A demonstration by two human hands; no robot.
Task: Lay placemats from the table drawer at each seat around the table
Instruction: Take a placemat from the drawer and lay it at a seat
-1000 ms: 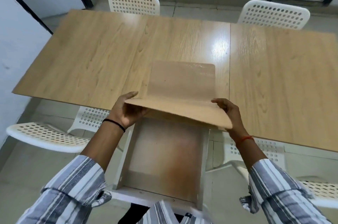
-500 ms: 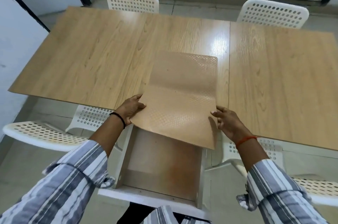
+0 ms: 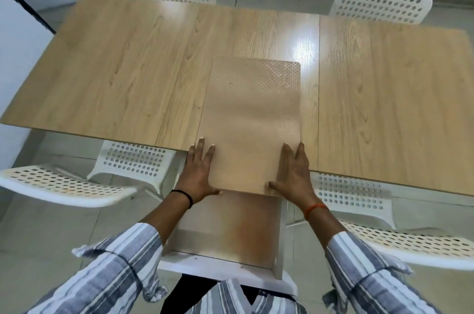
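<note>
Tan placemat (image 3: 252, 118), flat on bench (image 3: 128, 70) near edge above open drawer (image 3: 230, 231); my left hand (image 3: 198, 175) and right hand (image 3: 295, 175) spread, pressing its near corners.

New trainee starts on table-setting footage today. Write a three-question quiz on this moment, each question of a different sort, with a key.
1. True or false: the placemat lies flat on the table, its near end overhanging the open drawer.
2. What do the left hand and right hand do?
A. Press flat on the placemat's near corners
B. Grip the drawer front
C. Pull out a chair
3. Fill in: ___ white perforated chairs are in view.

Key
1. True
2. A
3. Four
</note>
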